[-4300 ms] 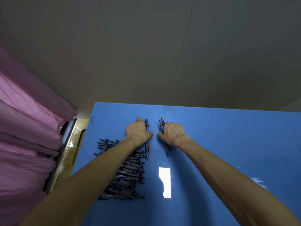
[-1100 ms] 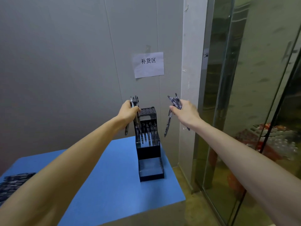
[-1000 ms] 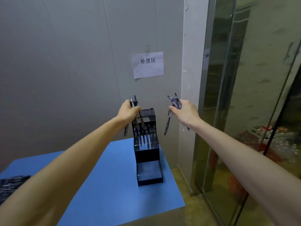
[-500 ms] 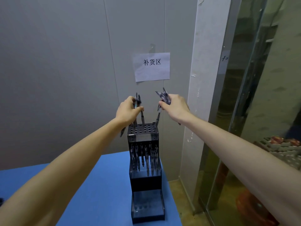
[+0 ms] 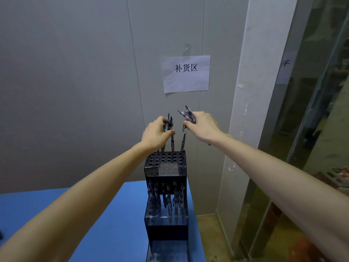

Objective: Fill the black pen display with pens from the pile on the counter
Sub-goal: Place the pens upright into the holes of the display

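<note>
A: Where is the tiered black plastic pen display (image 5: 165, 168) with the grid of round holes on top?

B: It stands at the right end of the glossy blue counter (image 5: 113, 220), close to the grey panelled wall (image 5: 75, 72).

A: And the hands?

B: Both are raised over its top tier, a little apart from each other. The left hand (image 5: 155, 133) has its fingers curled round a small bunch of dark slim pens (image 5: 168, 123); their lower tips point down at the back-left holes. Whether a tip is already inside a hole, I cannot tell.

A: The right?

B: The right hand (image 5: 203, 126) clutches its own fanned bunch of dark pens (image 5: 186, 114). One pen (image 5: 183, 140) hangs below the fingers toward the back-right holes.

A: Anything already in the display?

B: Several dark pens (image 5: 168, 200) stand upright in the middle tier.

A: On the wall?

B: A white paper sheet (image 5: 186, 73) printed 补货区 is taped up above the hands. Beside it are a pale pillar (image 5: 243, 110) and a glass door (image 5: 311, 120).
</note>
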{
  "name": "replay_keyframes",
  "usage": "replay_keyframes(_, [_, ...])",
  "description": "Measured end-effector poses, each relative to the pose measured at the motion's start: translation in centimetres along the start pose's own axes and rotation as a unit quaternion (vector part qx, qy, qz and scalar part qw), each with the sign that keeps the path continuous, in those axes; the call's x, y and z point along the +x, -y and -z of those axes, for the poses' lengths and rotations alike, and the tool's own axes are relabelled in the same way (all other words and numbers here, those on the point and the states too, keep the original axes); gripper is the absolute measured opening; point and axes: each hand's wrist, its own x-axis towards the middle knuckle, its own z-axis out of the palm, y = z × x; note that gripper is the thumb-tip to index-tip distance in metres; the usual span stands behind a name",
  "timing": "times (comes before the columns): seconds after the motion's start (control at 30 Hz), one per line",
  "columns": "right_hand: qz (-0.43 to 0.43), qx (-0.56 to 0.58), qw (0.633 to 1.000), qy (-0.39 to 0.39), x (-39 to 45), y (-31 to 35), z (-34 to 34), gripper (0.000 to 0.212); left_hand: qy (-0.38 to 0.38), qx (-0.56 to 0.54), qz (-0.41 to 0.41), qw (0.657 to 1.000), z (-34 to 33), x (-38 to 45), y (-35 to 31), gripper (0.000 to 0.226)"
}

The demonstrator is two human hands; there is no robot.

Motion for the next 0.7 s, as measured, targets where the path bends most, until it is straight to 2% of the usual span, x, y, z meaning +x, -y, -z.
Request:
replay_keyframes(0.23, [0.053, -0.006, 0.998, 0.04, 1.3, -1.1, -0.9, 0.028, -0.007, -0.024, 0.015, 1.0, -0.6, 0.7, 0.2, 0.035])
replay_keyframes(0.4, [0.088, 0.025, 0.99, 0.105, 2.6, -1.7, -0.6, 0.027, 0.001, -0.046, 0.002, 0.999, -1.0, 0.7, 0.2, 0.035])
replay_keyframes(0.6, [0.088, 0.048, 0.976, 0.191, 2.4, -2.3, 0.5, 0.023, 0.023, -0.046, -0.022, 0.998, -0.5, 0.4, 0.0, 0.036])
replay_keyframes(0.7, [0.073, 0.059, 0.976, 0.196, 2.0, -2.6, -0.1, 0.027, 0.028, -0.016, -0.034, 0.999, -0.5, 0.4, -0.2, 0.034])
